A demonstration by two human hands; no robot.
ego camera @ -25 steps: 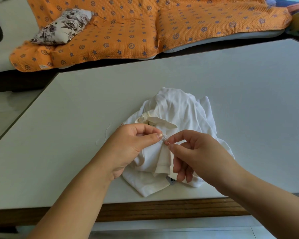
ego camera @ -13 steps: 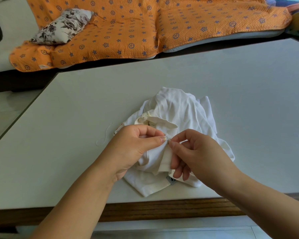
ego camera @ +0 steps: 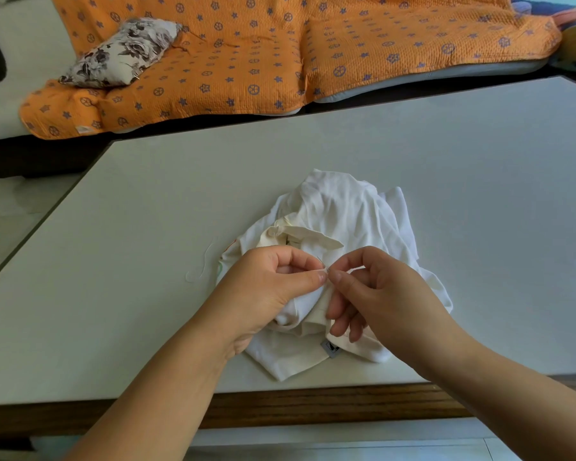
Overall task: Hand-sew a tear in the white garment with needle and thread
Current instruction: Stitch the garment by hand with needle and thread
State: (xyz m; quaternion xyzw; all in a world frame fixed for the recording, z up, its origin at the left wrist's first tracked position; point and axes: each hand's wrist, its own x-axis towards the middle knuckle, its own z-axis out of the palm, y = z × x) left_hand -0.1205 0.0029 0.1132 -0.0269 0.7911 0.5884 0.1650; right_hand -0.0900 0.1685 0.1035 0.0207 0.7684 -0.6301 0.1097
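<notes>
Left hand [ego camera: 273,284] pinches a raised fold of the white garment [ego camera: 343,211], which lies bunched on the tabletop [ego camera: 147,227] near its front edge. Right hand [ego camera: 379,294] pinches the needle [ego camera: 322,263] at that fold. Loose thread [ego camera: 202,266] curls just left of the garment.

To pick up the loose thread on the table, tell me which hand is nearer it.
Left. The left hand, pinching the white garment, sits just right of the loose thread; the right hand, pinching the needle, lies farther right, beyond the left.
</notes>
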